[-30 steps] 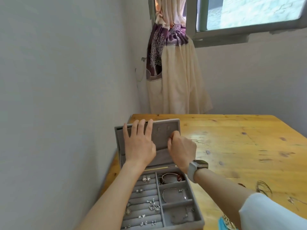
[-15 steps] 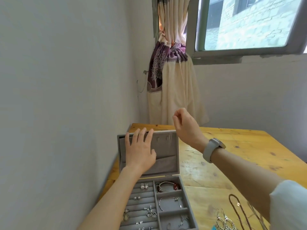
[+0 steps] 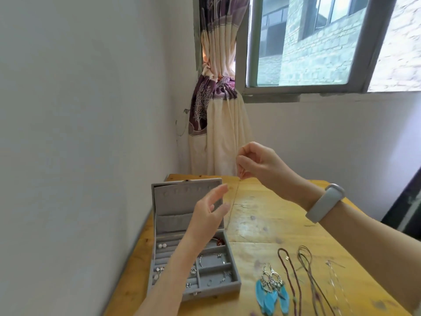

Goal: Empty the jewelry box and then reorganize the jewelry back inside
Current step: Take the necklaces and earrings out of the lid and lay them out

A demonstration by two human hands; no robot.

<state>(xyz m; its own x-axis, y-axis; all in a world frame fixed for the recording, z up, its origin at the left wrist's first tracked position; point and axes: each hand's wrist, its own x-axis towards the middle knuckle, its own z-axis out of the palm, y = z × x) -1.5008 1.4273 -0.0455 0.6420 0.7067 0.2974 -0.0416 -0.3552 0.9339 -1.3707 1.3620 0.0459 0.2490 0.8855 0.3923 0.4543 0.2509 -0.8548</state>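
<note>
A grey velvet jewelry box (image 3: 232, 286) stands open on the wooden table (image 3: 268, 226), its lid upright against the wall side. Rings, earrings and bracelets lie in its compartments. My right hand (image 3: 255, 163) is raised above the table and pinches a very thin chain (image 3: 234, 199) that hangs down beside the lid. My left hand (image 3: 210, 215) hovers in front of the lid with its fingers spread and relaxed, close to the hanging chain. It holds nothing.
On the table to the right of the box lie blue feather earrings (image 3: 271, 293), a dark cord necklace (image 3: 290, 277), a coiled brown cord (image 3: 307, 263) and a fine silver chain (image 3: 335, 279). A white wall runs along the left. A curtain (image 3: 216, 124) hangs behind the table.
My right hand rose from the lid, drawing the thin chain up with it. My left hand came off the lid and now hovers in front of it. The view tilted up.
</note>
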